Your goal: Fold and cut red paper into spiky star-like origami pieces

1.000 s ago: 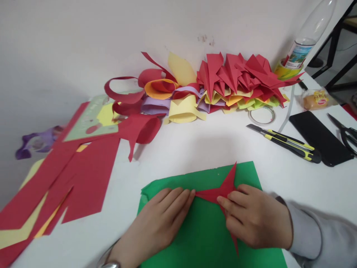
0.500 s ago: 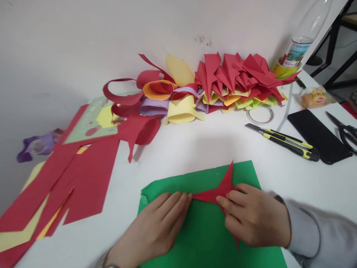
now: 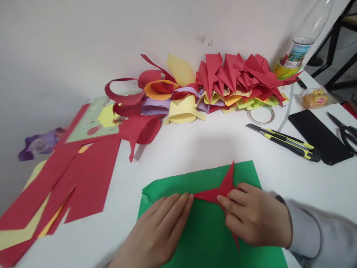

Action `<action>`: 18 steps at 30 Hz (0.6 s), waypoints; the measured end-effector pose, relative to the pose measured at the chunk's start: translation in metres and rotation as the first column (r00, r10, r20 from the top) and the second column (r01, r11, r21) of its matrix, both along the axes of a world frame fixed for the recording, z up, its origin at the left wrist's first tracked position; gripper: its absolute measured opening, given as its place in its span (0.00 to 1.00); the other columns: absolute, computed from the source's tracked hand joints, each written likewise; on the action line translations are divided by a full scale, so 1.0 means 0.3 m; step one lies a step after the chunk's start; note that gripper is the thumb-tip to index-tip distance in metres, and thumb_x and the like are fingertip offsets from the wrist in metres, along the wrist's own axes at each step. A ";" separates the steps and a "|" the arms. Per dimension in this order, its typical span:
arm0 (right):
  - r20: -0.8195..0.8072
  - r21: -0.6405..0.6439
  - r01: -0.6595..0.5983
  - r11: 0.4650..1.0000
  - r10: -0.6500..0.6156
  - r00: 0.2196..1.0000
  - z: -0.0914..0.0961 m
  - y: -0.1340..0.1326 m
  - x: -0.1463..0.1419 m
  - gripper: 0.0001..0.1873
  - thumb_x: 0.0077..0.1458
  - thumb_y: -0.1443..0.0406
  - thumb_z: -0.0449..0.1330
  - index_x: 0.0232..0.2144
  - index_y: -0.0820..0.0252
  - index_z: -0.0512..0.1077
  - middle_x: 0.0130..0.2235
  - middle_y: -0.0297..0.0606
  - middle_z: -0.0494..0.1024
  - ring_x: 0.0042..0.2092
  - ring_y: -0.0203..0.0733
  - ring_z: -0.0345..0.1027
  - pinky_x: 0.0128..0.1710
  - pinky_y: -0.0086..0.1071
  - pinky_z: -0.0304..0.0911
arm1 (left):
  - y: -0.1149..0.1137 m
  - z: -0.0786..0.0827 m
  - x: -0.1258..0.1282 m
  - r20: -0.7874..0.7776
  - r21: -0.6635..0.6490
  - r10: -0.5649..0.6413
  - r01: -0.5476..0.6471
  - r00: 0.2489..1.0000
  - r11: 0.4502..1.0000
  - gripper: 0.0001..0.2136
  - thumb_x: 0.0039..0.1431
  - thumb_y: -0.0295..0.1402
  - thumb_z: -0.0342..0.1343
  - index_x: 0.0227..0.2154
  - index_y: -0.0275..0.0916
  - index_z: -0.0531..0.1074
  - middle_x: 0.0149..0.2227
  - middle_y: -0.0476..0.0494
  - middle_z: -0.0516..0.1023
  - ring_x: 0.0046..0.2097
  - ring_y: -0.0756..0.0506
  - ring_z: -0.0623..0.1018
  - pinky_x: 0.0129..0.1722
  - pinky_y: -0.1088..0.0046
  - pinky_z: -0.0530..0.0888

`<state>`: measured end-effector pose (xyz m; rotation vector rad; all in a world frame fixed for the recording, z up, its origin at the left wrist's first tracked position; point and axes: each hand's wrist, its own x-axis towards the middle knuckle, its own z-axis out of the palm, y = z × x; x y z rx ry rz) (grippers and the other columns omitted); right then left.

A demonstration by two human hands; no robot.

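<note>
A folded red paper (image 3: 213, 194) with several long, sharp points lies on a green sheet (image 3: 206, 230). My left hand (image 3: 160, 227) has its fingers pressed together at the narrow left tip of the red paper, hiding the very end. At the other side, my right hand (image 3: 255, 216) is closed on the wide part, its thumb hidden beneath the curled fingers. One red point sticks up above the right hand, and another shows below it. The green sheet's upper left corner is creased and bent.
Folded red papers (image 3: 231, 72) and rolled coloured paper pieces (image 3: 182, 109) line the wall. Cut red sheets (image 3: 92, 175) lie left. Toward the right are a utility knife (image 3: 287, 141), a tape roll (image 3: 261, 114), a black pouch (image 3: 318, 136), scissors (image 3: 344, 130) and a bottle (image 3: 298, 52).
My left wrist and the back of the hand have shifted slightly, its fingertips still at the tip of the folded red paper. My right hand keeps its grip. The view has moved a little.
</note>
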<state>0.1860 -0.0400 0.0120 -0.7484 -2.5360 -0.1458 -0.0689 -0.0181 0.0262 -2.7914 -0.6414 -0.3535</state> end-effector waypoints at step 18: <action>-0.012 -0.001 0.010 1.000 -0.010 1.000 -0.002 0.000 0.000 0.15 0.57 0.73 0.55 0.19 0.60 0.68 0.39 0.47 0.82 0.28 0.40 0.64 0.25 0.37 0.54 | 0.029 0.022 0.044 -0.165 0.112 -0.037 0.056 0.986 0.992 0.16 0.58 0.18 0.43 0.28 0.35 0.77 0.30 0.40 0.77 0.30 0.43 0.71 0.27 0.64 0.67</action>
